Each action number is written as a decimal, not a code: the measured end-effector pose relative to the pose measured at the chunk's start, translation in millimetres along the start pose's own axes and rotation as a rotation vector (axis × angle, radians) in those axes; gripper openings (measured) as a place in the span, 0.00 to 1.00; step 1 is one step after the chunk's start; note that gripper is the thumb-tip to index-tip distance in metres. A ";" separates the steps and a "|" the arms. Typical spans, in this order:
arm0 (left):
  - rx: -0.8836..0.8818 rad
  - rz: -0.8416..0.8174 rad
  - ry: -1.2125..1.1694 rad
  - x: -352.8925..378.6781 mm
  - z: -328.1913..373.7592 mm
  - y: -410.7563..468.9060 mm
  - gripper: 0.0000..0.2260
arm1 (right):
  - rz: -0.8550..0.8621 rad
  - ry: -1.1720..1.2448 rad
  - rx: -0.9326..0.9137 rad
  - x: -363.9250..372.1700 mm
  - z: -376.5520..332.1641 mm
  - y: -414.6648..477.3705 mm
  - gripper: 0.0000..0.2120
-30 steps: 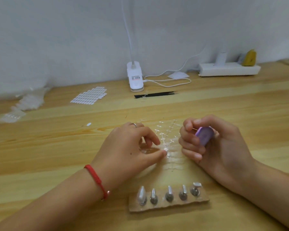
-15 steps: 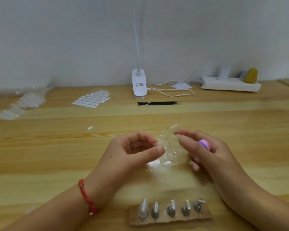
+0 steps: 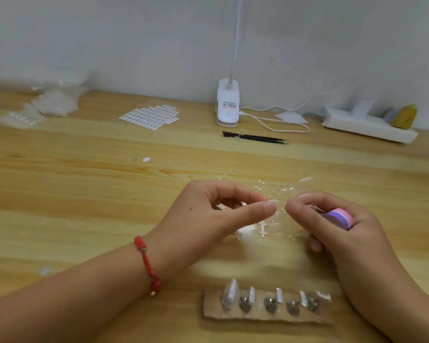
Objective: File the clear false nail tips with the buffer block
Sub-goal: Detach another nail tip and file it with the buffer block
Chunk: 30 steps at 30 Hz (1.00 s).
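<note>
In the head view, a clear rack of false nail tips (image 3: 280, 191) is held just above the worktop (image 3: 84, 189), around its middle and somewhat toward the near edge. The left hand (image 3: 216, 214) has its grip pinched on the rack's left side, thumb against forefinger. The right hand (image 3: 342, 233) has thumb and forefinger pinched on the rack's right side, while the buffer block (image 3: 338, 217) is tucked under its other curled fingers. The block is not touching any tip.

The step in hand is judged to be preparation: a tip is apparently being picked out or snapped off, and filing is not yet begun. For the next move, one tip would need to be isolated and steadied by the left hand, and the block shifted forward into the right fingertips.

A nail stand strip (image 3: 268, 308) lies by the near edge. Black tweezers (image 3: 254, 138) and a clip lamp (image 3: 228, 105) are seen toward the far edge.
</note>
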<state>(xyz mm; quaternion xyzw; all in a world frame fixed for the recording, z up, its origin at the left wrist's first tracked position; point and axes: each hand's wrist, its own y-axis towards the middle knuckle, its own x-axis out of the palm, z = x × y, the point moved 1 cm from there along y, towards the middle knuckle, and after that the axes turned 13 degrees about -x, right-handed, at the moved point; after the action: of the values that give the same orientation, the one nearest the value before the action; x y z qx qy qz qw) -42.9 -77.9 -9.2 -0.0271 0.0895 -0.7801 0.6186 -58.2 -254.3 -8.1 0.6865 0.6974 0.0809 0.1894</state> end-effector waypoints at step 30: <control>0.044 -0.102 0.054 0.6 0.6 -0.2 0.12 | -0.243 0.042 0.030 -7.0 6.9 2.6 0.14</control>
<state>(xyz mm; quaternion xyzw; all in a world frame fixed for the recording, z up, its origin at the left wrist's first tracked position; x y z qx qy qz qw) -43.1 -78.5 -8.7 0.0031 0.0877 -0.8128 0.5759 -53.2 -262.1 -12.4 0.5979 0.7803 0.0613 0.1728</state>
